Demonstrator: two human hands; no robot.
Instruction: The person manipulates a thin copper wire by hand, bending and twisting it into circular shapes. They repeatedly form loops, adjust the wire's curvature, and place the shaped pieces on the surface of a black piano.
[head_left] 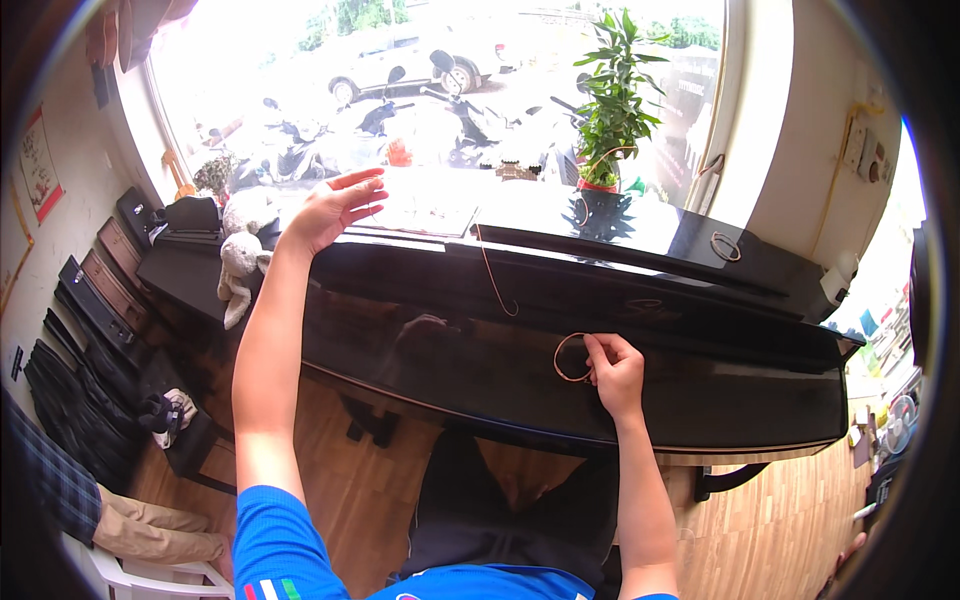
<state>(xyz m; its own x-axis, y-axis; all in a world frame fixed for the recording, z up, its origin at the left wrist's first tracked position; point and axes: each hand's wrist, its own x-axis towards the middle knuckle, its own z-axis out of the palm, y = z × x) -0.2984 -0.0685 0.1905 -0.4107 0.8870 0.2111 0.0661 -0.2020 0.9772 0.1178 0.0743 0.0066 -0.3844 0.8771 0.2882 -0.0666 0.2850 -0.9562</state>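
Tan coil (572,379), partly hidden, pinched in right hand's grip (617,372); left hand's grip (330,212): cannot tell if pinching anything.

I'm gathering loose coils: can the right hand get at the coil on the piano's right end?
Probably yes: nothing visible blocks the right hand from that coil, though its fingers pinch a thin ring.

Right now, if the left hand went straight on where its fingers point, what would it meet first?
Following the left hand's fingers rightward, probably the small brown ornament, with the potted plant beyond; depth is unclear, so it might pass above the ornament.
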